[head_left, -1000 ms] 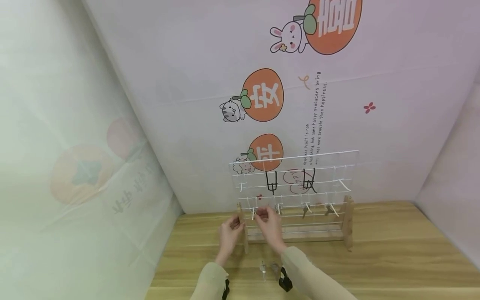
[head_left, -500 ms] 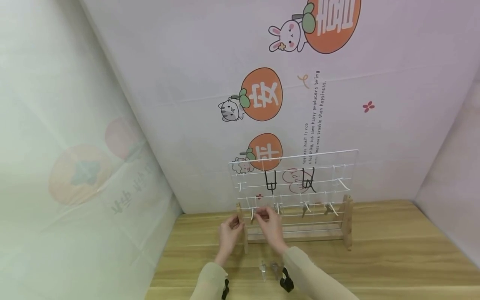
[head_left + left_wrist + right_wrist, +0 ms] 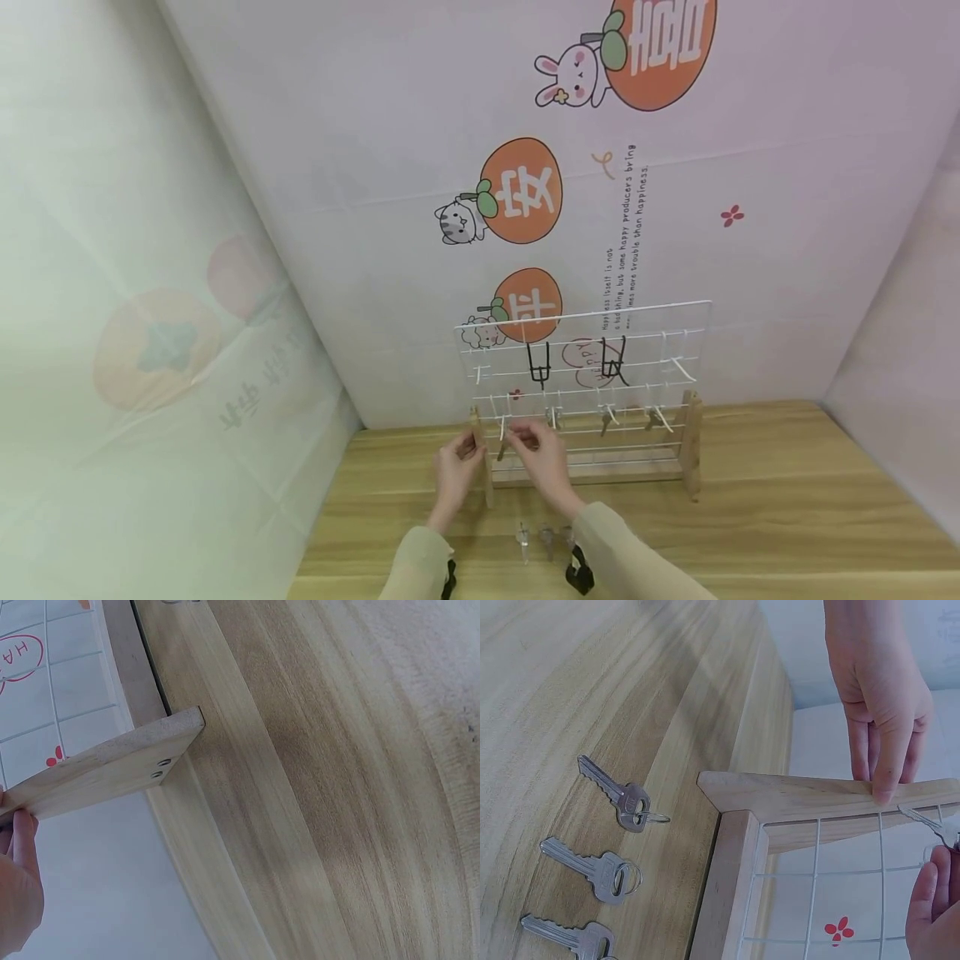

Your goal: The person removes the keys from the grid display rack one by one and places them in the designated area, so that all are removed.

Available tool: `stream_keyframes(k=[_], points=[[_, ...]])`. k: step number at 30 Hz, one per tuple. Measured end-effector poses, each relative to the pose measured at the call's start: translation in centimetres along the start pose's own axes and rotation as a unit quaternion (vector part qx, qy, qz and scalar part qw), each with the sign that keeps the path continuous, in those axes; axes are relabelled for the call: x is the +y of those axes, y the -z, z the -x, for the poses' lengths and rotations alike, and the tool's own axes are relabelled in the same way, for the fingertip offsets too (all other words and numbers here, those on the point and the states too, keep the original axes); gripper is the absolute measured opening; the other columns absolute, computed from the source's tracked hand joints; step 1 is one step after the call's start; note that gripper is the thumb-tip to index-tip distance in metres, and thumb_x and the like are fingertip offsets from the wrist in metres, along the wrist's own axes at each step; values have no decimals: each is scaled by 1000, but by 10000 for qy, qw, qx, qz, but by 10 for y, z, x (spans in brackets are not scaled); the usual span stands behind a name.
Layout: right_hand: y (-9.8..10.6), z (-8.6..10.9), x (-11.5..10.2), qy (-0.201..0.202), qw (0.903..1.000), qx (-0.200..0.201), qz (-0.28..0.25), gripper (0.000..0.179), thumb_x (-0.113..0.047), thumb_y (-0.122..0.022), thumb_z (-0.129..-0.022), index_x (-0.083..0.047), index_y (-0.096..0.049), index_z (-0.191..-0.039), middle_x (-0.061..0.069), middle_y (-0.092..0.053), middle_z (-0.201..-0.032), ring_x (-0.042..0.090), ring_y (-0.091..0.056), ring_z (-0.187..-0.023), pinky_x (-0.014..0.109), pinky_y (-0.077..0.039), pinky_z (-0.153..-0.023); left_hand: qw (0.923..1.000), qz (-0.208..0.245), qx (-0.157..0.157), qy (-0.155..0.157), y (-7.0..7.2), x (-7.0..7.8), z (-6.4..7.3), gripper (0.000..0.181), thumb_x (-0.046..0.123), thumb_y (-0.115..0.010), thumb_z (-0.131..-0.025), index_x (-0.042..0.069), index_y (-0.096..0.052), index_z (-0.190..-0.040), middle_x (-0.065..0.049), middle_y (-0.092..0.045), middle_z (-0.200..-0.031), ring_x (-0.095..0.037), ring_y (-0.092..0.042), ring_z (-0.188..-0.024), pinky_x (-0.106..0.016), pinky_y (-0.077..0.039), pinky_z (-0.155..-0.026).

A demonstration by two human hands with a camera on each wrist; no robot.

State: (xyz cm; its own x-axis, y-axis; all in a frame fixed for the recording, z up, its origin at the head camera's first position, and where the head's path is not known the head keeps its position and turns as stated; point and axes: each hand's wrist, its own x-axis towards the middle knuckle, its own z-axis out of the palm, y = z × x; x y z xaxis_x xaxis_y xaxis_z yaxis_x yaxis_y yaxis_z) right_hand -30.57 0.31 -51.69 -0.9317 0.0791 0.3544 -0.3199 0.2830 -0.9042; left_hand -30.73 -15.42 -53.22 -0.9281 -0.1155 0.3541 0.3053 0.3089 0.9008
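My left hand [image 3: 456, 471] grips the left wooden upright [image 3: 97, 769] of a white wire rack [image 3: 585, 314], thumb on one side and fingers on the other. At the rack's lower left hook, my right hand [image 3: 543, 458] has its fingertips at the ring of a metal key [image 3: 921, 817]. The key hangs blade-down just below that hook in the head view; in the right wrist view its head meets my fingers [image 3: 941, 862]. Several other keys [image 3: 607, 421] hang on hooks further right along the same row.
Three loose keys with rings, one being a silver key [image 3: 604, 876], lie on the wooden table [image 3: 795, 492] in front of the rack. Two black hooks [image 3: 540, 367] hang higher on the grid. A printed cloth wall [image 3: 375, 250] stands close behind.
The key at the lower left hook has come into sight below it, hanging lower than before. My right hand has shifted very slightly; my left hand keeps its grip on the upright.
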Motion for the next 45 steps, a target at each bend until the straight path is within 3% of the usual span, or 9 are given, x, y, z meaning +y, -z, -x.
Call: stream_keyframes(k=[4, 8, 17, 30, 38, 45], points=[[3, 1, -3, 5, 9998, -173, 13, 18, -10, -75, -86, -7, -73, -104, 9, -75, -94, 9, -66, -78, 14, -59, -71, 9999, -104, 97, -57, -3, -19, -4, 32, -9, -68, -86, -16, -62, -117, -37, -66, -112, -48, -69, -103, -43, -63, -87], [7, 3, -6, 50, 9993, -365, 61, 19, -8, -73, -87, -6, -73, -105, 9, -75, -93, 9, -66, -78, 14, -59, -72, 9999, -69, 35, -140, -1, -25, -5, 33, -4, -71, -86, -13, -63, -117, -34, -68, -112, -44, -70, -102, -35, -64, -85], [12, 4, -9, 24, 9977, -608, -293, 14, -7, -76, -85, -8, -73, -98, 6, -75, -90, 8, -66, -77, 14, -59, -75, 10000, 46, -76, -41, 0, -25, -6, 33, -3, -70, -87, -12, -64, -117, -33, -68, -113, -43, -70, -104, -29, -64, -85], [18, 8, -13, 26, 9972, -690, -290, 11, -7, -76, -85, -10, -73, -95, 5, -74, -89, 3, -63, -74, 13, -57, -69, 9999, 66, 98, -24, -2, -26, -6, 33, -5, -70, -86, -14, -63, -117, -35, -68, -112, -45, -70, -103, -44, -63, -87], [22, 12, -18, 37, 9965, -789, -272, 6, -4, -72, -87, -8, -72, -92, 6, -73, -86, 3, -61, -73, 13, -57, -68, 10000, -79, 18, 39, -1, -23, -6, 33, -2, -71, -87, -13, -64, -117, -34, -68, -113, -42, -71, -103, -32, -64, -85], [31, 19, -11, -165, 9958, -881, -162, 6, -7, -73, -87, -8, -72, -92, 4, -72, -86, 1, -59, -72, 12, -55, -67, 10000, -11, -2, 42, 0, -23, -5, 36, -2, -72, -86, -14, -62, -118, -35, -67, -113, -44, -71, -103, -31, -64, -85]])
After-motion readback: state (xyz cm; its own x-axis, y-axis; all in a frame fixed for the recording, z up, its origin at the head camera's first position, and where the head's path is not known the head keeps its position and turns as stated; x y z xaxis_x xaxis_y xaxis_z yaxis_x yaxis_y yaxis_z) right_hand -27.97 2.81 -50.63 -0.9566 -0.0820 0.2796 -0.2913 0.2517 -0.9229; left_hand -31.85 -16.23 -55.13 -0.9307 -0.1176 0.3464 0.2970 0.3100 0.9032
